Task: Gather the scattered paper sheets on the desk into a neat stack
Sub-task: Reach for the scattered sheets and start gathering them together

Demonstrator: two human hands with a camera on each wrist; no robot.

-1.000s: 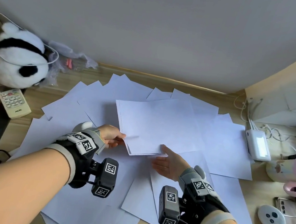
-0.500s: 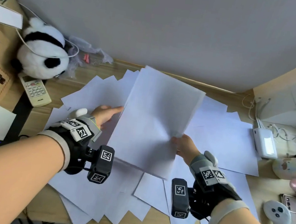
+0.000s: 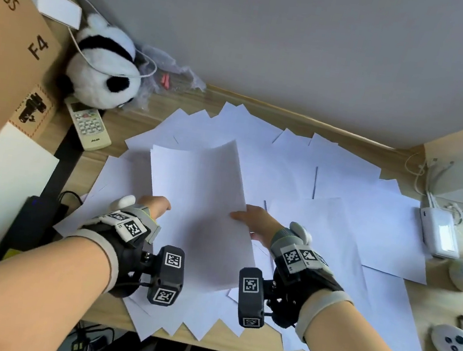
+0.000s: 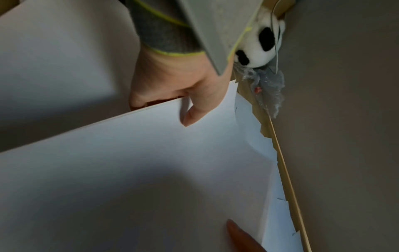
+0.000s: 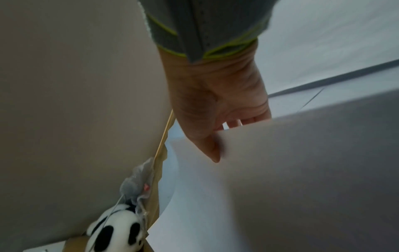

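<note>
My left hand and right hand pinch opposite edges of a small bundle of sheets, held above the table's front middle. Loose sheets spread toward the far edge. Next I should square this bundle, then collect more.

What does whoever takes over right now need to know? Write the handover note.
Left hand: holds the left edge of the gathered bundle, thumb on top.
Right hand: holds the bundle's right edge the same way.
Bundle: a few sheets, held up over the desk, upper part curling.
Loose sheets: many, fanned across the desk under and around the bundle.
Done: first few sheets collected.
Left: pick up the remaining sheets, square the edges, set down one neat stack.
</note>
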